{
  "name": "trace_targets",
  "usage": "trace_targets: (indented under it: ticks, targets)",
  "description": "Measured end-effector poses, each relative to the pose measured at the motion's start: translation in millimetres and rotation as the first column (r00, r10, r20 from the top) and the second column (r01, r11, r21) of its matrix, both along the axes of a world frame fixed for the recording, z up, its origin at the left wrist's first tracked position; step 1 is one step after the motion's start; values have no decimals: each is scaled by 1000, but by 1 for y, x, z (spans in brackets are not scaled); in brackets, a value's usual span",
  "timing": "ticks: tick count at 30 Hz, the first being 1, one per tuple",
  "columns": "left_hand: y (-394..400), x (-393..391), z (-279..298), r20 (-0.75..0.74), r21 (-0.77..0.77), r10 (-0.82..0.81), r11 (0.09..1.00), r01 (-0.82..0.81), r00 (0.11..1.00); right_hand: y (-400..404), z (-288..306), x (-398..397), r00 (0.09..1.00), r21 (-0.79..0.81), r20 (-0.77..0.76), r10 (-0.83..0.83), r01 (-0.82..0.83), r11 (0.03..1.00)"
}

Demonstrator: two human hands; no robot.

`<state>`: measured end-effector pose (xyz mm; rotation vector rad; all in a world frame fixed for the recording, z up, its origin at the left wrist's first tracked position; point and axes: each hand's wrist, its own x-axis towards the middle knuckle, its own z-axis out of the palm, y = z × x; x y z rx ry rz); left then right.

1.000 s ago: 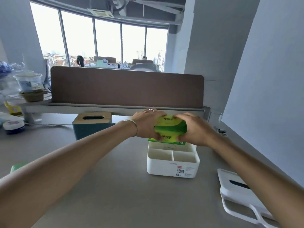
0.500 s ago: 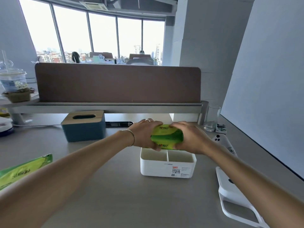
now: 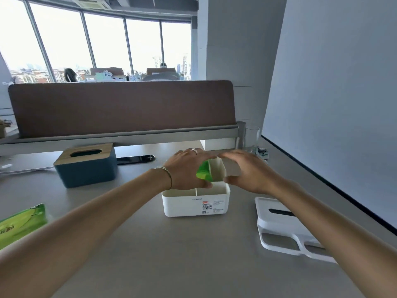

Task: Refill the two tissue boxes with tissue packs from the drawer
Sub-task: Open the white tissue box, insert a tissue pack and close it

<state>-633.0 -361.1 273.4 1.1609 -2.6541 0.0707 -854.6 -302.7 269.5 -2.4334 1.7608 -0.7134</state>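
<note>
Forearms reach in over the grey tabletop [image 3: 193, 254]. Near its right edge lies the white lid [image 3: 279, 222]; at the left edge, a spare green pack [image 3: 21, 222]. Mid-table stands the white tissue box [image 3: 195, 203], open-topped. Above it, the left hand [image 3: 187, 171] grips the green tissue pack [image 3: 204, 174], tilted into the box's rear section. The right hand [image 3: 249, 171] hovers beside it, fingers spread wide, holding nothing. Further back left sits the blue tissue box [image 3: 86, 171], wooden lid on.

Green tissue pack [image 3: 204, 173], white box [image 3: 194, 201], navy wood-topped box [image 3: 87, 166].
</note>
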Motion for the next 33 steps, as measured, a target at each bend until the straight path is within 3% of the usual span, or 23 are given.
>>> trace_targets:
  ticks: [10, 15, 19, 33]
  targets:
    - [69, -123, -39, -14, 107, -219, 970, 219, 976, 110, -37, -106, 966, 177, -36, -256, 258, 950]
    - [88, -157, -61, 5, 143, -285, 949, 281, 958, 138, -59, -134, 951, 237, -171, -259, 295, 926]
    - [89, -170, -73, 64, 115, -290, 952, 282, 955, 142, -73, -140, 955, 216, -183, -235, 272, 938]
    - [77, -152, -59, 22, 49, -218, 975, 216, 976, 119, -68, -129, 965, 91, -136, -224, 237, 967]
